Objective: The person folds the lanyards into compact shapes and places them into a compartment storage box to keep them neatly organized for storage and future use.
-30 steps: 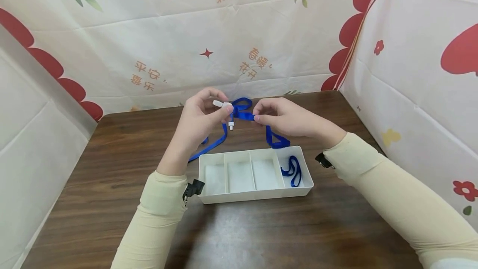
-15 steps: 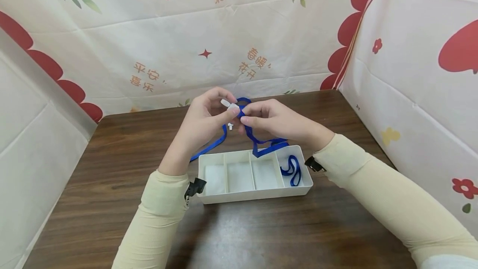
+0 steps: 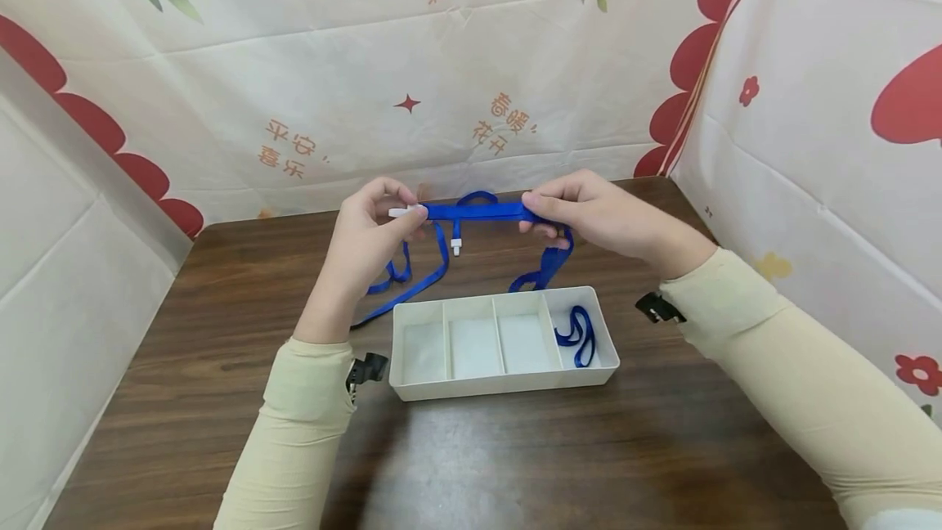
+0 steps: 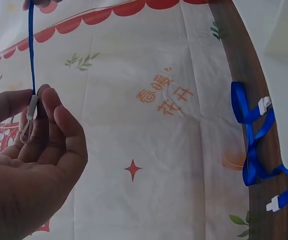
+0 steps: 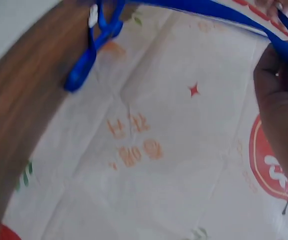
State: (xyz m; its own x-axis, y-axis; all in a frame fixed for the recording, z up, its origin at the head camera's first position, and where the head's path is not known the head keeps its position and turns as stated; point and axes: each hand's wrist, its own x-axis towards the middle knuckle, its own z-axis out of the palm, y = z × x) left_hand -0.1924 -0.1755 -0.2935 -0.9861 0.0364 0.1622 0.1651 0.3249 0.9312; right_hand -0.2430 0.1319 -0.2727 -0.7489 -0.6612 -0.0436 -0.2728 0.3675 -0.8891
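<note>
My left hand [image 3: 361, 248] pinches the white plastic clip [image 4: 33, 107] at the end of a blue lanyard [image 3: 474, 212]. The lanyard's strap runs straight and level across to my right hand [image 3: 592, 211], which grips it between thumb and fingers. From the right hand the rest of the strap hangs in a loop [image 3: 548, 267] behind the tray. Below both hands stands a white divided tray [image 3: 508, 387], and a coiled blue lanyard [image 3: 583, 338] lies in its rightmost compartment.
Behind the tray on the wooden table [image 3: 221, 334], more blue lanyards [image 3: 434, 275] lie loosely, one with a white plastic end [image 3: 456, 246]. Printed cloth [image 3: 353, 105] hangs along the table's back edge, and another cloth wall [image 3: 809, 145] rises at the right.
My hands came together at the clip, then drew apart, left hand leftward and right hand rightward. The strap between them has gone from short and bunched to long and straight.
</note>
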